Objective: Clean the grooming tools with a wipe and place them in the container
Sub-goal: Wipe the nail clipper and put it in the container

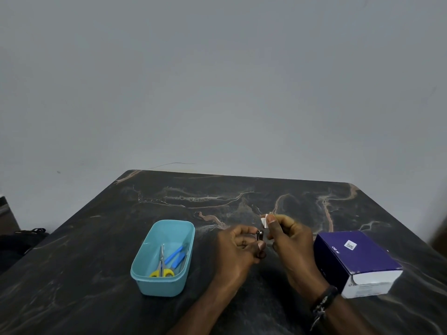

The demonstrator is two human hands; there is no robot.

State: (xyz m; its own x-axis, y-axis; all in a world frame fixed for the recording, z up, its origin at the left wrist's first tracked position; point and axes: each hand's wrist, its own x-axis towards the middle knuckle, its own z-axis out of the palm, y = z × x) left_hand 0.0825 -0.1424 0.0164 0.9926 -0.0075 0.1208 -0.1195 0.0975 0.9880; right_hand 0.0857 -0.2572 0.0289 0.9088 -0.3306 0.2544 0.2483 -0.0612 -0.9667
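My left hand pinches a small metal nail clipper above the middle of the table. My right hand holds a small white wipe between thumb and fingers, pressed against the clipper. To the left stands a light blue container. Inside it lie yellow-handled scissors and a blue-handled tool.
A purple and white box lies to the right of my hands on the dark marble table. A grey wall rises behind the table. Dark objects sit on the floor at the far left.
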